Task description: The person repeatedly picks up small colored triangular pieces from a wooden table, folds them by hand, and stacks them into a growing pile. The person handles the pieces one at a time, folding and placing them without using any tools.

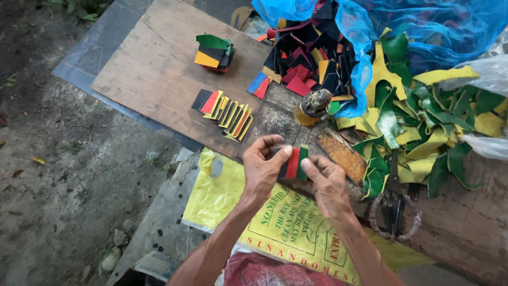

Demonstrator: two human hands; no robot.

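Stacks of coloured squares (214, 51) and a fanned row (223, 111) sit upper left on the wooden worktop (153, 69). At centre, the left hand (263, 170) and right hand (327, 184) pinch a black, red and green strip bundle (294, 162), long axis near upright. Loose fingertip grip could let strips slide apart.

Worn wooden board (153, 69) on bare ground carries a small stack of coloured pieces (214, 53), a fanned row of pieces (225, 112) and a glue tin (312, 107). Yellow printed sack (280, 228) lies beside it, scissors (394, 204) near leather offcuts (418, 132).
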